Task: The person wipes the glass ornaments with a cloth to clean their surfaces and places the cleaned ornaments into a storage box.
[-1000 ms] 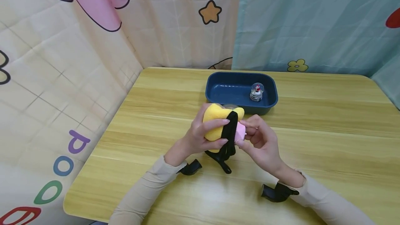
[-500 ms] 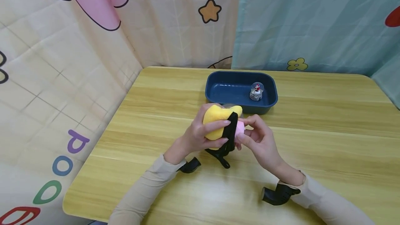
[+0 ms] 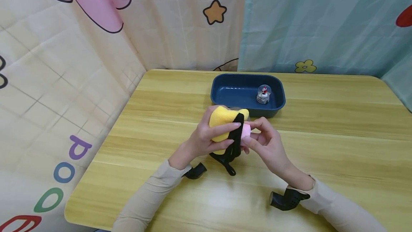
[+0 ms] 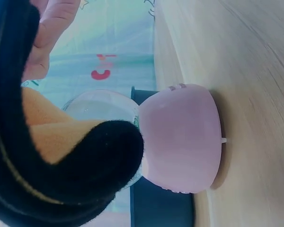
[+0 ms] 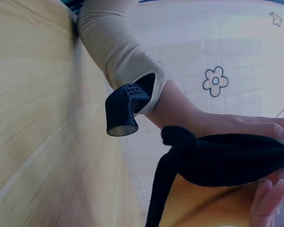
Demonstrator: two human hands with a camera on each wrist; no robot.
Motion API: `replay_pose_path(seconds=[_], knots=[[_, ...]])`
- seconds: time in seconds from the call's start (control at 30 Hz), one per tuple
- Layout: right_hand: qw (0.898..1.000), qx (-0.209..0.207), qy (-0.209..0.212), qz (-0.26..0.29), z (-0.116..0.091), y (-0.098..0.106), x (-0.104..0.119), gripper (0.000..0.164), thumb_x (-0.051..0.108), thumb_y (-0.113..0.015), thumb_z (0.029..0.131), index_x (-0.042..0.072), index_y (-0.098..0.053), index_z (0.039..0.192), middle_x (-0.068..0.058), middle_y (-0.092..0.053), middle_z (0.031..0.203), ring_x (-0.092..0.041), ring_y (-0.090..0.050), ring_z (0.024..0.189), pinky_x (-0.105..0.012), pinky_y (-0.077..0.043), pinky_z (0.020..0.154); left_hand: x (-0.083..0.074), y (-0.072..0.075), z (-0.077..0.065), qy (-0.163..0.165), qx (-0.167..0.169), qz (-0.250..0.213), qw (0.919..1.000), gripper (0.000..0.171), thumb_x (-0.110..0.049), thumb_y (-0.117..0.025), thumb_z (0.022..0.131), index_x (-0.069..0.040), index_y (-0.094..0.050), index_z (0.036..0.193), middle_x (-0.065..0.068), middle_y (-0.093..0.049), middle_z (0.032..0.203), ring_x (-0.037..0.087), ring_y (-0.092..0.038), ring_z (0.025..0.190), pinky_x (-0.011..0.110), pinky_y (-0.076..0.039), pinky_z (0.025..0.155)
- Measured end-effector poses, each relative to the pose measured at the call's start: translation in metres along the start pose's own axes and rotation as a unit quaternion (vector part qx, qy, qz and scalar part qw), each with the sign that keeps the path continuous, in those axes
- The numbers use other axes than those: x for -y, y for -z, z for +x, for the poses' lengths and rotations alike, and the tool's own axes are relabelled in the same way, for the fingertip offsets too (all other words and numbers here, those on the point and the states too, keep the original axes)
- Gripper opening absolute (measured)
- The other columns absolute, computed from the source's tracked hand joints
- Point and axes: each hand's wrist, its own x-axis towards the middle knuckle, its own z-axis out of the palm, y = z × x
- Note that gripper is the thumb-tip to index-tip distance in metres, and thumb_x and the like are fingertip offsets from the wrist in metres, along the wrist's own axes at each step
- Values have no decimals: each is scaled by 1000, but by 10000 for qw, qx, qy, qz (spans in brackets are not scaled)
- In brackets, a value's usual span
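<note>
In the head view my left hand [image 3: 201, 137] grips a soft yellow plush thing [image 3: 222, 117] with a black fabric band [image 3: 236, 135] around its right side. My right hand [image 3: 268, 144] pinches a small smooth pink thing [image 3: 245, 131] against that band; its kind I cannot tell. A black tail [image 5: 162, 189] of the band hangs down in the right wrist view. Behind the plush stands a snow globe [image 4: 180, 137] with a pink base and clear dome, seen whole-sided in the left wrist view; the head view shows only a bit of its dome.
A dark blue tray [image 3: 281, 105] sits behind my hands, holding a small snow globe [image 3: 263, 96] with a red and white figure at its right end. Printed curtains [image 3: 180, 20] border the back and left of the wooden table [image 3: 341, 146].
My right fingers have closed in over the pink thing, which sits a little further left against the band. The left hand keeps its hold on the plush, almost in place.
</note>
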Motion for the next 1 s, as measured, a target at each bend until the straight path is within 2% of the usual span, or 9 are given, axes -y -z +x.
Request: replay_pose_path(seconds=[0.13,0.23,0.37,0.47,0.6,0.67,0.77,0.87,1.0], knots=[[9999,1,-100,-126,-1,1,1,30,-5,-56,88,17,-52,107,3,-57,103,-10,-63,67,-20,-51,55,-1,1,0,39,37,25,10000,31,-36,-53,93,-9,-61,107,23,-40,117,31,-47,104,32,-49,84],[9996,-39,87,-249,-1,1,2,34,-6,-59,85,18,-52,108,4,-57,104,-10,-63,67,-20,-52,55,-1,1,1,49,39,60,10000,32,-36,-53,93,-9,-62,106,23,-40,117,31,-47,105,32,-49,85],[9959,-75,843,-321,-1,-2,0,33,-8,-64,81,1,-53,111,2,-56,106,-9,-65,76,-19,-55,59,-1,1,0,56,28,57,10000,33,-37,-52,93,-8,-62,107,23,-40,117,31,-46,106,33,-48,86],[9879,-36,1505,-373,1,-2,-2,36,-6,-67,79,-14,-49,110,-1,-55,104,-9,-66,84,-19,-56,66,-1,1,0,21,-29,12,10000,34,-37,-51,93,-8,-61,107,24,-40,116,32,-46,106,34,-48,86],[9737,16,2186,-635,3,-2,-5,41,3,-71,79,-16,-51,109,-4,-54,102,-7,-63,86,-17,-55,74,-2,0,-1,-8,-160,-122,9998,34,-37,-51,94,-7,-61,107,25,-41,115,32,-46,105,34,-48,85],[9620,36,2595,-855,3,-3,-6,42,8,-72,79,-15,-53,109,-8,-54,102,-8,-61,90,-16,-54,77,-3,-1,-1,-19,-248,-292,9993,34,-37,-51,94,-8,-60,107,26,-41,114,32,-46,104,35,-48,85],[9366,-13,3270,-1256,3,-4,-7,43,12,-74,78,-14,-56,107,-18,-53,100,-11,-60,98,-15,-52,83,-4,-1,0,-47,-362,-603,9975,32,-36,-51,94,-10,-59,111,26,-42,112,33,-47,104,35,-48,85],[9048,-217,3863,-1776,6,-5,-6,41,17,-74,78,-12,-60,102,-27,-52,92,-14,-59,101,-14,-50,87,-5,-1,2,-72,-435,-832,9956,32,-36,-52,93,-13,-58,114,27,-42,111,33,-48,104,35,-49,86],[8563,-475,4506,-2481,13,-5,-4,36,24,-72,81,-8,-62,92,-29,-52,85,-17,-60,90,-15,-49,87,-6,0,4,-1,-470,-966,9942,32,-37,-51,94,-14,-57,115,26,-43,110,32,-48,103,35,-49,86]])
